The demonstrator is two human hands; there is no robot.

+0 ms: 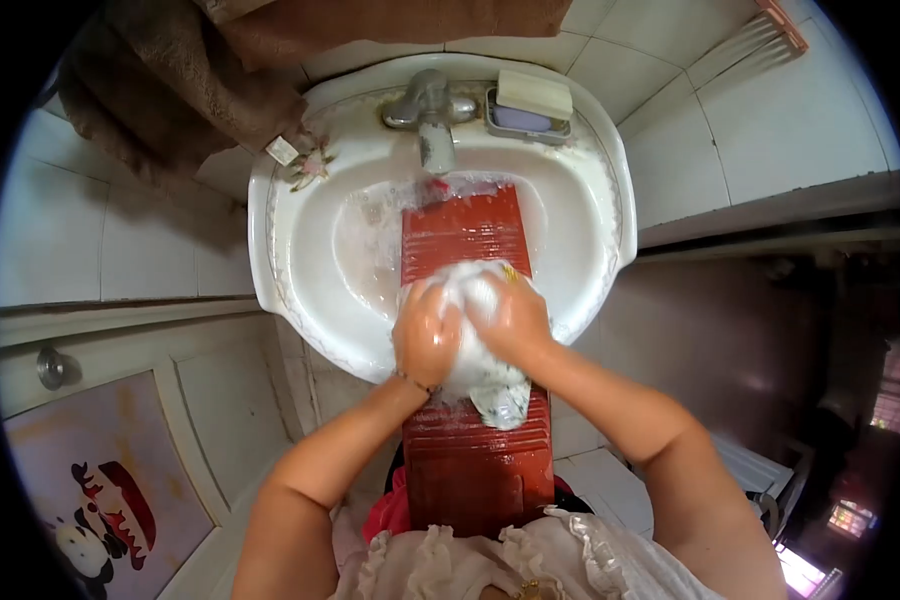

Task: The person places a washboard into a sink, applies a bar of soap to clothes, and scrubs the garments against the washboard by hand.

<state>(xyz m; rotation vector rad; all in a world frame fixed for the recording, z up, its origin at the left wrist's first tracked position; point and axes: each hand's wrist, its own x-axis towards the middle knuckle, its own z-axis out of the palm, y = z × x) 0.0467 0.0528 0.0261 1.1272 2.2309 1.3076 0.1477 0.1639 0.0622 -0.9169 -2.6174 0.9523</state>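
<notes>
A red ribbed washboard [477, 470] leans from the sink basin toward my body. On its middle lies a white, sudsy cloth [473, 362], and a wet patterned end of it hangs lower on the board. My left hand [428, 335] has its fingers curled into the cloth from the left, with a thin bracelet at the wrist. From the right, my right hand [515, 318] grips the same bundle close beside it. Foam hides most of the fingertips.
The white sink [270, 250] holds soapy water around the board's upper end. Above it stands a metal faucet [430, 110]. A soap dish [530, 125] with bars sits at the back right. Brown towels [170, 80] hang at the upper left, above a small decoration [310, 165].
</notes>
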